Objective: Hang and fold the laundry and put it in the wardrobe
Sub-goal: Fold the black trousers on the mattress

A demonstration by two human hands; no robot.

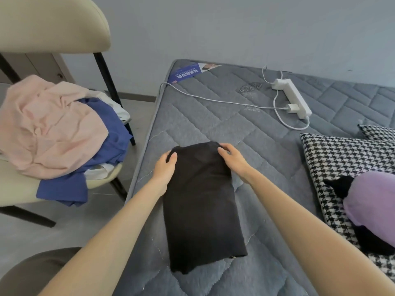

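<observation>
One quilted grey bed (267, 154) serves as the folding surface, flat and roomy. One cream chair (53, 24) stands beside it, keeping the unsorted heap within reach. I count three pieces there: a pink garment (49, 127), a blue garment (106, 150) and a white garment (119, 110) underneath. Two houndstooth cushions (342, 159) lie at the bed's right, one purple plush toy (372, 201) on them. One black garment (203, 206), folded into a long strip, lies on the bed near its left edge. Two hands work it: the left hand (165, 167) and the right hand (232, 158) each close their grip on a far corner, pinching the cloth, probably to double it over. One white power strip (292, 99) sits well apart.
</observation>
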